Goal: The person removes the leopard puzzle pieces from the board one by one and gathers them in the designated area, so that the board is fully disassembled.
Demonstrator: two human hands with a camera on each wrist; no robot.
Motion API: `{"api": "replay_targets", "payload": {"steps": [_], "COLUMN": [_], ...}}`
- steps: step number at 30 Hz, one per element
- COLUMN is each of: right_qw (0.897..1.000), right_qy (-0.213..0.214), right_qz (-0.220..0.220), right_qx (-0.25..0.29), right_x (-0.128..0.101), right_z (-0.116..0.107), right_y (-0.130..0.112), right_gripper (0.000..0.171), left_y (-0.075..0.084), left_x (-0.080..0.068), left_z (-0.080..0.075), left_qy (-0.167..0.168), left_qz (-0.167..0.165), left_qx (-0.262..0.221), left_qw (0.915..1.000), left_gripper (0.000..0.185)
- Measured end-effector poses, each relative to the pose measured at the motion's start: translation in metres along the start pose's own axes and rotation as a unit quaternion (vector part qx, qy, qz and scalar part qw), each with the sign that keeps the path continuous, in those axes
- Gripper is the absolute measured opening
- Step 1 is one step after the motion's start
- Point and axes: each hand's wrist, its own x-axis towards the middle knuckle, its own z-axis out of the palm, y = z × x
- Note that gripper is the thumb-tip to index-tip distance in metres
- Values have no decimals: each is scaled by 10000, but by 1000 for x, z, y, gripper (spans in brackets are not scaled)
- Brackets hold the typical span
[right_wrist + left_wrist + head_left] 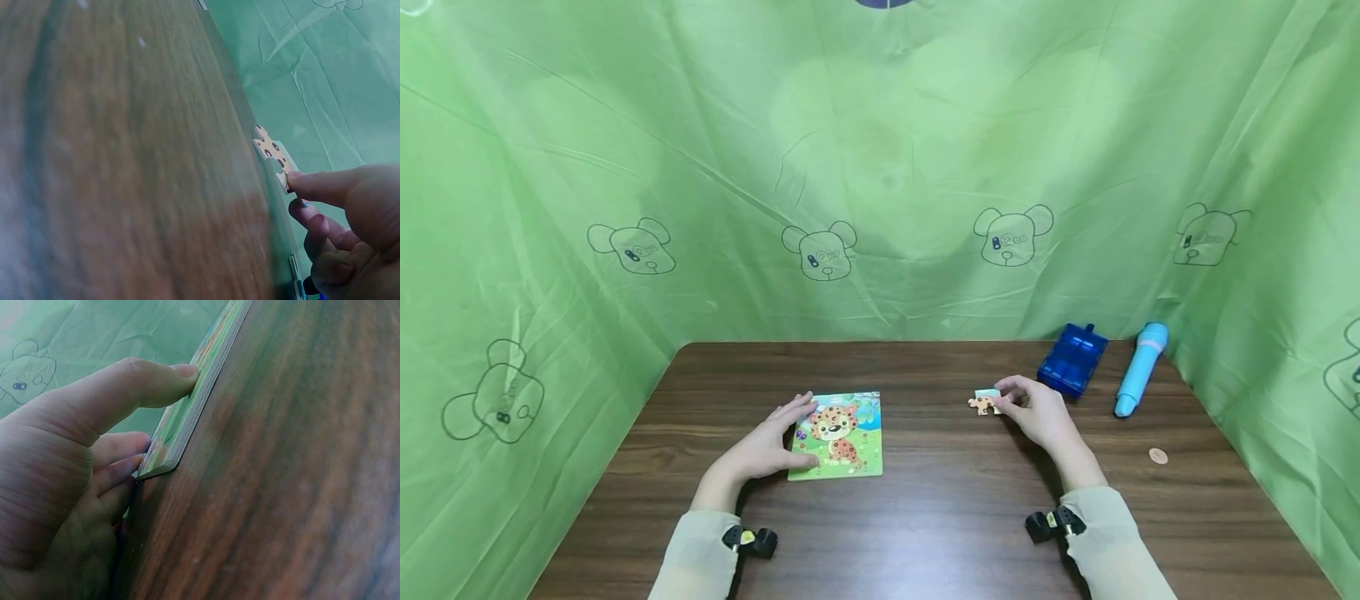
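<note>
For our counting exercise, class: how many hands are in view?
2: the left hand rests on the picture board; the right hand pinches a puzzle piece.

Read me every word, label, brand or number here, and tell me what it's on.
No text reads clearly.
Bear drawings on the green curtain: small lettering, too blurred.
Leopard picture board: pale lettering near the bottom, too small.
Wrist cameras: yellow patches, too small to tell.
</note>
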Motion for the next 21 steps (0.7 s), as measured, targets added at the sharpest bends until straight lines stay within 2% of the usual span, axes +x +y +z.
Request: {"api": "replay_targets", "payload": {"steps": [10,16,21], "right_qw": [10000,9998,9992], "right_qy": [-78,51,131], "right_qz": [-18,-151,-138], "right_qx": [9,-134,-349], "right_x": [0,0,0], "right_z": [-1,0,1], "right_y": [2,3,4], "right_gripper": [20,19,28], "left_y": [-1,-1,0], "left_x": [0,0,0], "left_z": [0,0,0], "left_qy": [28,-1,-9], "left_qz": [29,22,-2], "left_qx": [11,-1,17], "left_qw": [10000,10000,10000], "left_gripper": [102,103,103]}}
